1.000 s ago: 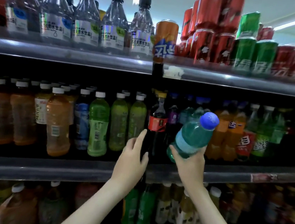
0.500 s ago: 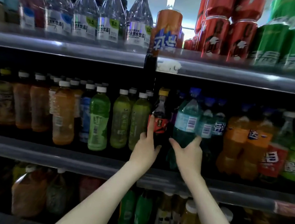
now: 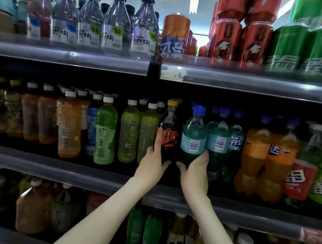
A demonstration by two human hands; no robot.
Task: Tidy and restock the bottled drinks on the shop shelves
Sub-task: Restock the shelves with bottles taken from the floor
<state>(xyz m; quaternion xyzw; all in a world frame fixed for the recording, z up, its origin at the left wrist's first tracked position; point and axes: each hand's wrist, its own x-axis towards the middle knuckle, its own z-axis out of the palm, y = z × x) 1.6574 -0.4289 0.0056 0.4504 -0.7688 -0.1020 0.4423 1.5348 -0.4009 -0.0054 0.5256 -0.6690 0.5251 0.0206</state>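
Observation:
A teal bottle with a blue cap [image 3: 193, 137] stands upright at the front of the middle shelf [image 3: 51, 164]. My right hand [image 3: 195, 172] grips its lower part, thumb on the left and fingers wrapping the right side. Just left of it stands a dark cola bottle with a yellow cap and red label [image 3: 168, 134]. My left hand [image 3: 154, 161] holds that bottle's lower half, forefinger stretched up along its left side. More teal bottles [image 3: 219, 142] stand behind and to the right.
Green tea bottles [image 3: 105, 133] and orange tea bottles [image 3: 68, 127] fill the middle shelf's left; orange soda bottles [image 3: 256, 156] stand at right. The top shelf carries clear water bottles [image 3: 115, 20], an orange can [image 3: 175, 35] and red cans [image 3: 240, 30]. More bottles crowd the lowest shelf [image 3: 151, 235].
A second ago my right hand held the teal bottle tilted in front of the shelf; it now stands upright on the shelf. My left hand moved up onto the cola bottle.

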